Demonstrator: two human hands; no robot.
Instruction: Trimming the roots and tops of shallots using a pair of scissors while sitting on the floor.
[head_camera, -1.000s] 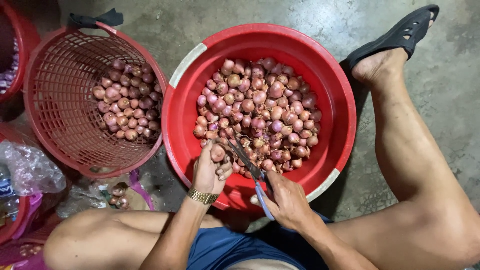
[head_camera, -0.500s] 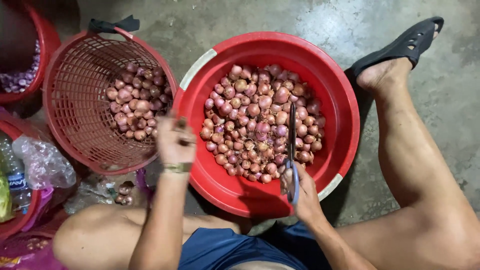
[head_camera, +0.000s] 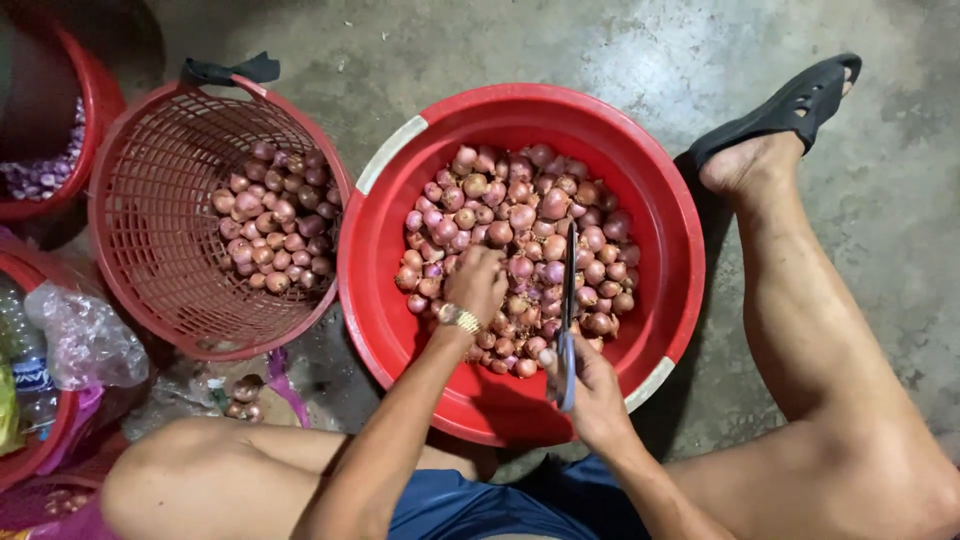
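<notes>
Shallots (head_camera: 520, 240) fill the round red plastic basin (head_camera: 660, 330) set between the sitter's knees; left hand (head_camera: 478, 282) digs in, curled around some, while right hand (head_camera: 590, 385) grips blue-handled scissors (head_camera: 568, 300), blades closed.

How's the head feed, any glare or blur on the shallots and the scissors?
Head view: sharp overall; shallots evenly lit, mild sheen. Scissors in the right hand crisp. Left hand slightly soft. Pale glare on the concrete floor; top-left corner dark.

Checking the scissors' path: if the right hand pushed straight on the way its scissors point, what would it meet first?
Probably the shallots heaped in the red basin; the right hand points the scissors up across them, though their height above is unclear.
</notes>
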